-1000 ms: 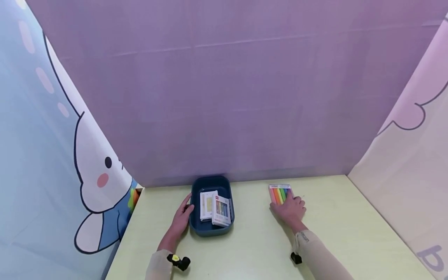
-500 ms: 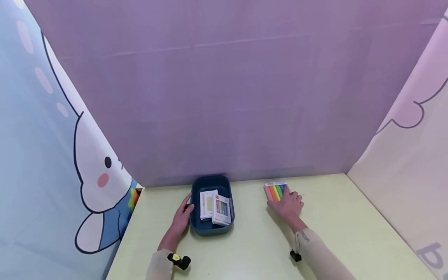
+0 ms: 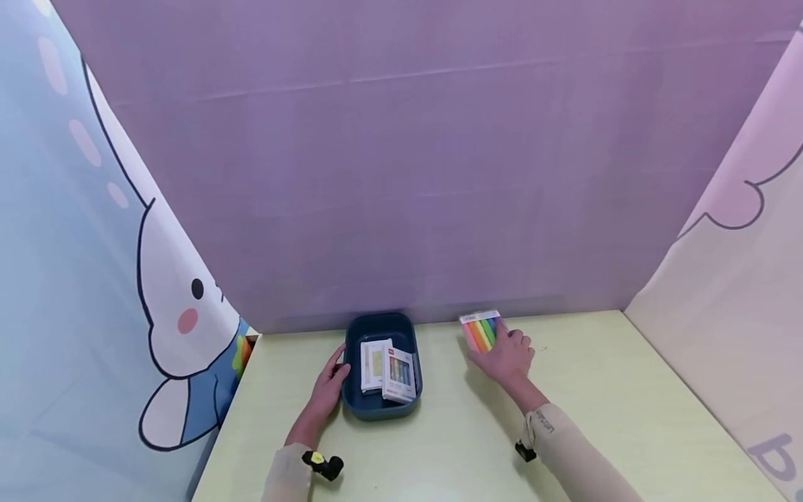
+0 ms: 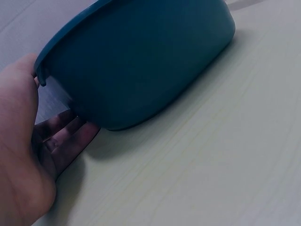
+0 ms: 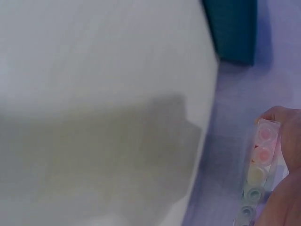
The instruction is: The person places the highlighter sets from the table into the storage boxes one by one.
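Observation:
A clear flat pack of thick coloured markers (image 3: 479,333) is gripped by my right hand (image 3: 508,354), thumb on its near left side and fingers at its right edge. In the right wrist view the round ends of the markers (image 5: 256,174) face the camera, and the pack is raised over the table. My left hand (image 3: 327,387) rests against the left side of a dark blue plastic bin (image 3: 383,413). Its thumb lies at the rim and its straight fingers (image 4: 77,141) touch the outer wall low down. Inside the bin lie two white boxes, one box (image 3: 399,375) overlapping the other box (image 3: 373,364).
The pale yellow table (image 3: 439,446) ends at a purple cloth backdrop (image 3: 401,174) just behind the bin. Printed cloths (image 3: 176,348) hang at both sides. A small black wrist camera (image 3: 325,466) sits on the left sleeve, another (image 3: 525,452) on the right.
My right hand has lifted the marker pack and carried it left and slightly away, toward the bin, with the pack tilting. The left hand and the bin have stayed in place.

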`<state>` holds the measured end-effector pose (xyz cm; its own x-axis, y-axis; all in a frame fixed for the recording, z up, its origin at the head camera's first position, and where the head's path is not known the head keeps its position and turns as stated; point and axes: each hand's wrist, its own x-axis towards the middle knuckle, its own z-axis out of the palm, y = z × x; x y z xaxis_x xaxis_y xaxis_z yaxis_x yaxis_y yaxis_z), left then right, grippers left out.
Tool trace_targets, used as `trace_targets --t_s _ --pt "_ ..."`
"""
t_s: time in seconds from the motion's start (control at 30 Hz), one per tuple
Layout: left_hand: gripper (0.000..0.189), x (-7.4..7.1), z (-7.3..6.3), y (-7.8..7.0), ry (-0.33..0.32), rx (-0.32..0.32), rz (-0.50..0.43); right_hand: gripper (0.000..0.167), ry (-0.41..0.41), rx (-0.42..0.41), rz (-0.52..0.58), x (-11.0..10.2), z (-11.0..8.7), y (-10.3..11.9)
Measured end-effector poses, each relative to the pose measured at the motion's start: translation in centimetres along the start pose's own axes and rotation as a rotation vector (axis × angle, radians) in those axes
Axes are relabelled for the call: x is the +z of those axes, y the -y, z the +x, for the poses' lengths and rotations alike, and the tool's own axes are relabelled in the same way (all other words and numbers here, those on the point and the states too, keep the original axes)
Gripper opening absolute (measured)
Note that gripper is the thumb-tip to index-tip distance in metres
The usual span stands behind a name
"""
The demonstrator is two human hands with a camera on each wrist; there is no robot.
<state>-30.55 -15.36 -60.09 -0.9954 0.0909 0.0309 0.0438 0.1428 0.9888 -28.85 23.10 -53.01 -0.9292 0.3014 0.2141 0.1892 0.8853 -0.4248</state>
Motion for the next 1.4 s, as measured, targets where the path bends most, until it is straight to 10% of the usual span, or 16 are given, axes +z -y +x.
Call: trace_targets --t_s 1.4 --pt "0.051 0.1 0.7 1.0 -0.023 0.007 -0.001 0.097 0.037 -0.166 0.027 -3.8 -1.3 8.9"
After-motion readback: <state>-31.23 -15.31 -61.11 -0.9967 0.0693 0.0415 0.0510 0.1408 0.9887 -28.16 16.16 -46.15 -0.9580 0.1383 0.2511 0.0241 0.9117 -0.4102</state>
